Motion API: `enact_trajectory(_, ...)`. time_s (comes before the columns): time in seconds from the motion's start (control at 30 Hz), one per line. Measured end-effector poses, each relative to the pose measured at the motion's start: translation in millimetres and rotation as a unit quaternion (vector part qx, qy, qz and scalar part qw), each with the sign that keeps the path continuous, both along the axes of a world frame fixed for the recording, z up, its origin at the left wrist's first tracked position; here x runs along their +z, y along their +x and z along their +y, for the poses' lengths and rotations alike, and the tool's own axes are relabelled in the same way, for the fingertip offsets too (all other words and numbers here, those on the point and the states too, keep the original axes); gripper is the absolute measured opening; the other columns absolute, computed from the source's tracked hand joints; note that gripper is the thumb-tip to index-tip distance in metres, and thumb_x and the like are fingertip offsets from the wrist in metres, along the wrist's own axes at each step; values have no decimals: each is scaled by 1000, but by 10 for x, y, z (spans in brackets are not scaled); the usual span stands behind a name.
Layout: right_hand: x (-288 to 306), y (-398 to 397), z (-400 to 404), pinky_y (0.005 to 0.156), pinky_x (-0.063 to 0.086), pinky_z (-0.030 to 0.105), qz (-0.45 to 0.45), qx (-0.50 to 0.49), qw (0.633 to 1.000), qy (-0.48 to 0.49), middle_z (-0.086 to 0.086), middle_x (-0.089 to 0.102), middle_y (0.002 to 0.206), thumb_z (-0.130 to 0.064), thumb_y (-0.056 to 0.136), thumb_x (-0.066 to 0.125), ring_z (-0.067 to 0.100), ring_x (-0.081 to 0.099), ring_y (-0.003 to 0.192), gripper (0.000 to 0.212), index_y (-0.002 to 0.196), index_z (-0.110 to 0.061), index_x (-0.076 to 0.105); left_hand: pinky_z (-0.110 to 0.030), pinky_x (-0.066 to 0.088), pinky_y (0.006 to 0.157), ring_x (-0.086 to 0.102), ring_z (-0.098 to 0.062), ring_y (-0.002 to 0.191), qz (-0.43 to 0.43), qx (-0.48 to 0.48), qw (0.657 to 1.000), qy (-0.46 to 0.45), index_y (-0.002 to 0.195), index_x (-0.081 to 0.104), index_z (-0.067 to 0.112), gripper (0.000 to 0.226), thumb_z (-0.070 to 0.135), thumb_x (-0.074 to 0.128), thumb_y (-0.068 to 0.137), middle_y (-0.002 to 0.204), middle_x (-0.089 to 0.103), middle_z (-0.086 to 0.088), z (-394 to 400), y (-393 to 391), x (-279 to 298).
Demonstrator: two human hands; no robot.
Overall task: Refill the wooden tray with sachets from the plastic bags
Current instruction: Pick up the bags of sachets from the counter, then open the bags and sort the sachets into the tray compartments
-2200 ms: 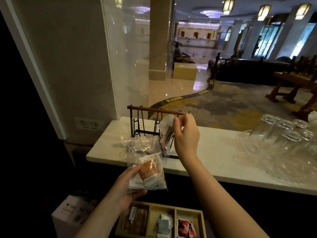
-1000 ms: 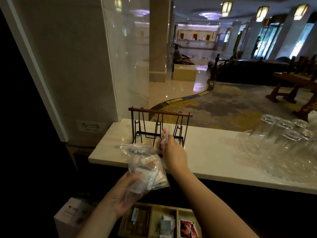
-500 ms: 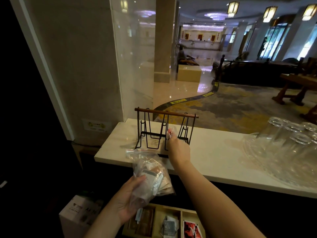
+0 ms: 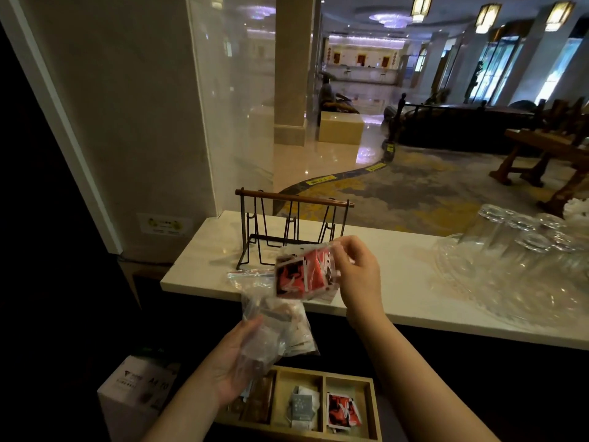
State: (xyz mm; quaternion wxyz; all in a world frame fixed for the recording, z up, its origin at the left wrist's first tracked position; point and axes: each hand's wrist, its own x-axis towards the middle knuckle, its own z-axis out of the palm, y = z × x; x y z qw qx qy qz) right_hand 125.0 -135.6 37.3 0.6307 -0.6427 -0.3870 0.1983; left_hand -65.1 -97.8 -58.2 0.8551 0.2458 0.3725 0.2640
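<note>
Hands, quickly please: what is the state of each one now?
Left hand: closed on a clear bag of pale sachets.
Right hand: pinching a clear bag of red sachets.

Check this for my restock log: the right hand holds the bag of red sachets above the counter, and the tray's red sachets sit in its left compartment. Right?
Not quite. The head view shows the wooden tray keeps its red sachets in the right compartment, not the left. The right hand does hold the bag of red sachets above the counter.
</note>
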Motion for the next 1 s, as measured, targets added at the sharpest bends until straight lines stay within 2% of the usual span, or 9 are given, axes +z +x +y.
enact_trajectory(0.13,-191,-144,-202,65,56,33,236,126,962,-45,8,67,81,-23,95,51,21,66,69,19,90,-5,57,-36,47,95,62,-28,101,-56,-25,998,-8,121,62,2,78,35,89,57,112,66,-17,-78,-5,14)
enact_trajectory(0.23,-460,-274,-301,64,56,32,260,137,953,-77,9,69,83,-21,92,55,22,68,70,16,90,-5,58,-45,44,100,60,-36,115,-45,-25,998,21,121,62,7,70,60,59,76,123,63,-21,-161,-59,-52)
enact_trajectory(0.33,-675,-388,-383,68,58,34,218,108,965,-98,9,70,96,-16,92,55,23,71,79,9,100,-14,60,-43,45,99,56,-38,119,-13,-36,999,2,124,58,9,85,72,46,69,124,62,-22,-208,-169,-197)
enact_trajectory(0.43,-827,-484,-487,78,58,35,75,128,986,-79,-3,67,107,-5,93,48,14,67,95,31,98,-31,64,-50,39,104,55,-42,118,-12,-57,998,9,118,64,4,79,61,72,63,123,62,-26,-393,-248,-181)
enact_trajectory(0.53,-1008,-553,-575,101,45,41,-56,173,979,-88,-14,60,120,-3,83,44,5,52,118,41,85,-36,68,-41,60,74,69,-36,93,-34,-67,997,7,105,71,-1,75,37,92,44,115,66,-28,-519,-353,-233)
enact_trajectory(0.6,-1112,-606,-646,105,40,42,-59,208,971,-106,-16,58,122,-18,77,40,2,47,122,34,85,-35,68,-38,60,70,69,-36,92,-40,-56,998,-10,114,65,-4,66,33,83,62,116,65,-29,-573,-455,-311)
enact_trajectory(0.7,-1297,-714,-781,105,39,43,-59,263,956,-117,-12,52,127,-41,86,37,4,44,125,36,100,-26,67,-36,59,70,70,-33,91,5,-31,999,-35,118,60,-2,47,31,54,86,112,67,-26,-632,-603,-461)
enact_trajectory(0.9,-1730,-946,-947,101,41,31,-186,307,918,-167,-9,42,133,-59,83,51,5,42,124,48,117,-24,49,-32,56,67,70,-29,81,82,-36,993,-71,108,69,2,52,43,61,76,100,72,-20,-772,-863,-889)
enact_trajectory(1.0,-1924,-1029,-984,91,46,28,-223,312,903,-194,-7,45,126,-65,75,56,8,48,112,60,117,-24,45,-37,54,72,69,-33,82,123,-5,989,-77,120,60,3,62,44,62,73,106,69,-24,-825,-924,-1114)
